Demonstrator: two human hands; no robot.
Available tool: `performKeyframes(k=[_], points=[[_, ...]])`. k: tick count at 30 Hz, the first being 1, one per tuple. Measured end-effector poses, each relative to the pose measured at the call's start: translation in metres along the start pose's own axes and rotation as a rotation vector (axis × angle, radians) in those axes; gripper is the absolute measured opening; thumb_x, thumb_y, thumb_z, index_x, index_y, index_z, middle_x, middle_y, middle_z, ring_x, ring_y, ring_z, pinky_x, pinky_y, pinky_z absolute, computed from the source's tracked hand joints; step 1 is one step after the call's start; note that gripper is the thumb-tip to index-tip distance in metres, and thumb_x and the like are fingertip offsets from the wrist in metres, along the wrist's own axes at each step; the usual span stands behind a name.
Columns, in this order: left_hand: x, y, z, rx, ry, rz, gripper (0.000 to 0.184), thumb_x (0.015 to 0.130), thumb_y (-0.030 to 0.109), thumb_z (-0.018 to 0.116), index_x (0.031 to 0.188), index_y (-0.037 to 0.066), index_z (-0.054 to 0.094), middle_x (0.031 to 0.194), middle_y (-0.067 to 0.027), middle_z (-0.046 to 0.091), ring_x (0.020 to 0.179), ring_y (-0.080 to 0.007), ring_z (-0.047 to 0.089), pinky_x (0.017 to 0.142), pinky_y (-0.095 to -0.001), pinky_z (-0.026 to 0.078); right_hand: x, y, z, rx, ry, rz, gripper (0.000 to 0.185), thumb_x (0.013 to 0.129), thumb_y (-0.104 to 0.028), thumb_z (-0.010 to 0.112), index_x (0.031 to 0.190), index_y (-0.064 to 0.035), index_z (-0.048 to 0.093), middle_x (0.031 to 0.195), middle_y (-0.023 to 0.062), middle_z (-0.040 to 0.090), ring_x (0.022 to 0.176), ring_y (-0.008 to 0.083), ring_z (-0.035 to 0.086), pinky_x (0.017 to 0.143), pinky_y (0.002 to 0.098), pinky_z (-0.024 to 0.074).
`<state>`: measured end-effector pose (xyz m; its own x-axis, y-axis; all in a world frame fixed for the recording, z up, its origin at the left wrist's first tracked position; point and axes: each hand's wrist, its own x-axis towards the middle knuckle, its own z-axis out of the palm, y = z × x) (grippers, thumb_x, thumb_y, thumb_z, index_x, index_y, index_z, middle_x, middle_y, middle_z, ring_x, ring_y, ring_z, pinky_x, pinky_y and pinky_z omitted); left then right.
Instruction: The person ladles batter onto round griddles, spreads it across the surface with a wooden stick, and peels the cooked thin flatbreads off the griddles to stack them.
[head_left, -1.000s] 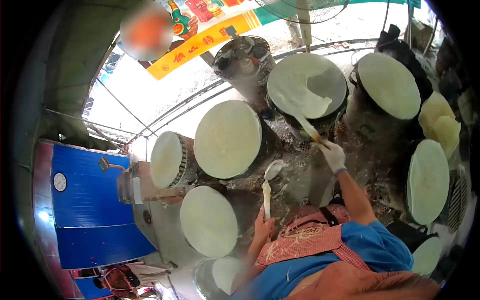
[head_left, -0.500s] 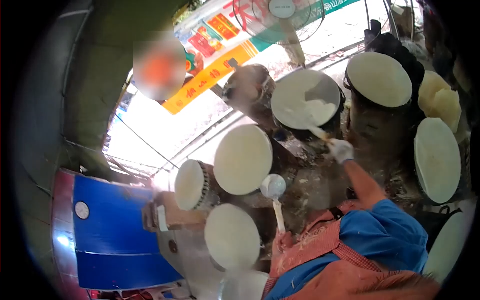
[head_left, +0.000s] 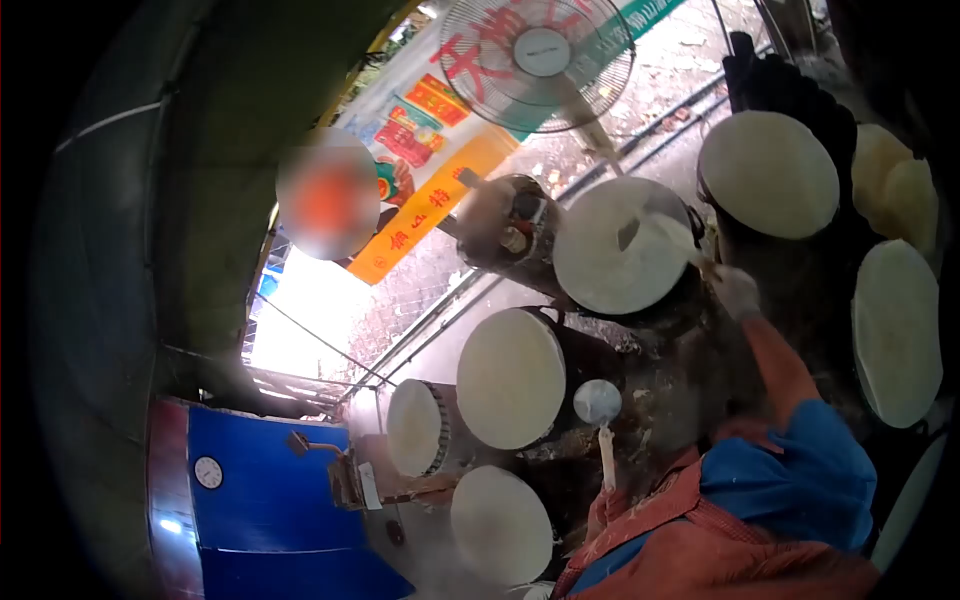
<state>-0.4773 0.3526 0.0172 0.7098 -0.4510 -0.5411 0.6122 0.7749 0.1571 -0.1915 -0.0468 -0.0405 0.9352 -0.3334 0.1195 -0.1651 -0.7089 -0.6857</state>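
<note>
My right hand (head_left: 737, 292), in a pale glove, is closed round the handle of a flat batter spreader (head_left: 672, 236). The spreader's whitened blade lies on the right part of a round griddle (head_left: 600, 270) coated with pale batter. A small dark patch shows near the blade. Low in the view, my left hand (head_left: 604, 508) grips the long pale handle of a ladle (head_left: 598, 402). Its round bowl points up, between the griddles; whether it holds batter I cannot tell. My left fingers are partly hidden by the apron.
More round griddles with pale sheets stand around: one upper right (head_left: 768, 175), a large one (head_left: 511, 378) and a small one (head_left: 418, 428) at left, another below (head_left: 502, 525). Folded pale sheets (head_left: 890, 185) lie far right. A fan (head_left: 541, 52) stands behind; a pot-like drum (head_left: 508, 228) sits beside the working griddle.
The spreader has swept across the griddle, and batter now covers most of the formerly bare upper-right part. My left hand still holds the ladle. The whole view has shifted and tilted slightly.
</note>
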Motion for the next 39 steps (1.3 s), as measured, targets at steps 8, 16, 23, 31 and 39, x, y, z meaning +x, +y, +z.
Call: performKeyframes(k=[8, 16, 23, 31, 39], points=[[0.034, -0.028, 0.048, -0.173, -0.010, -0.097, 0.033, 0.093, 0.021, 0.049, 0.064, 0.012, 0.037, 0.049, 0.0012, 0.033, 0.037, -0.0104, 0.033, 0.036, -0.0240, 0.030, -0.043, 0.062, 0.013, -0.084, -0.113, -0.168, 0.026, 0.084, -0.041, 0.057, 0.100, -0.0244, 0.067, 0.073, 0.0099, 0.064, 0.068, 0.0294, 0.063, 0.063, 0.0418, 0.0507], [0.036, -0.022, 0.044, -0.169, 0.020, -0.096, 0.033, 0.093, 0.020, 0.048, 0.063, 0.012, 0.037, 0.050, 0.0008, 0.034, 0.037, -0.0109, 0.033, 0.036, -0.0245, 0.031, 0.160, -0.030, 0.010, 0.357, -0.052, 0.105, 0.035, 0.079, -0.032, 0.062, 0.103, -0.0056, 0.067, 0.097, 0.0198, 0.066, 0.090, 0.0337, 0.063, 0.084, 0.0422, 0.0480], [0.023, -0.006, 0.030, -0.173, 0.019, -0.128, 0.033, 0.093, 0.020, 0.048, 0.063, 0.013, 0.037, 0.050, 0.0005, 0.034, 0.037, -0.0114, 0.033, 0.036, -0.0250, 0.031, 0.041, -0.032, 0.013, 0.166, -0.281, 0.052, 0.036, 0.074, -0.035, 0.070, 0.095, -0.0052, 0.071, 0.091, 0.0105, 0.070, 0.084, 0.0188, 0.066, 0.079, 0.0313, 0.0492], [0.015, 0.019, 0.016, -0.202, 0.012, -0.163, 0.033, 0.093, 0.019, 0.048, 0.063, 0.013, 0.036, 0.051, 0.0001, 0.034, 0.037, -0.0119, 0.033, 0.035, -0.0256, 0.032, -0.032, 0.007, 0.075, 1.043, -0.283, 0.468, 0.026, 0.080, -0.014, 0.068, 0.102, -0.0001, 0.069, 0.086, 0.0052, 0.068, 0.068, 0.0134, 0.062, 0.063, 0.0262, 0.0490], [0.042, 0.052, 0.001, -0.232, -0.036, -0.148, 0.033, 0.093, 0.018, 0.047, 0.062, 0.013, 0.036, 0.051, -0.0003, 0.034, 0.037, -0.0124, 0.033, 0.035, -0.0262, 0.032, 0.077, 0.006, 0.009, 0.096, 0.033, 0.022, 0.022, 0.087, -0.028, 0.056, 0.088, -0.0105, 0.069, 0.069, 0.0155, 0.065, 0.061, 0.0255, 0.064, 0.058, 0.0384, 0.0493]])
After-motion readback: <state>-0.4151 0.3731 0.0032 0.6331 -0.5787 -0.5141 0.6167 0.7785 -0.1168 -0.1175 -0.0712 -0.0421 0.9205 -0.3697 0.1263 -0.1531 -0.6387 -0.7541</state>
